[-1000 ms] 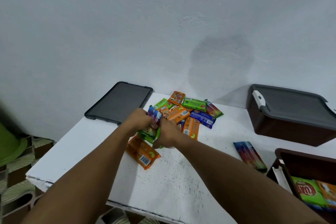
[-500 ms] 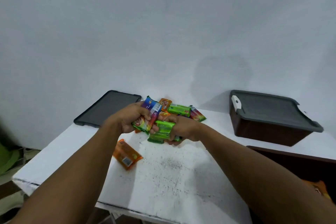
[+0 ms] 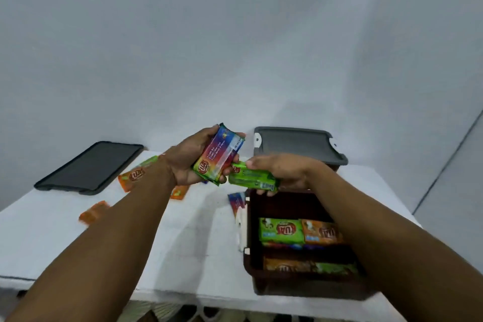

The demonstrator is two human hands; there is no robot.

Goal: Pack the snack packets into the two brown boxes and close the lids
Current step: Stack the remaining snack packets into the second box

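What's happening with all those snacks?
A person is packing snack packets. The left hand holds a rainbow packet and the right hand holds a green packet near the far edge of the open brown box, which already has packets in it. The other brown box has its lid on. Orange packets lie on the white table.

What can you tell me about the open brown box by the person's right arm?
The open brown box is dark, plastic-looking, rectangular and lidless, upright at the white table's near right. A white latch sits on its left side. Green and orange snack packets lie inside in two rows; the far end is bare. The right forearm crosses above it.
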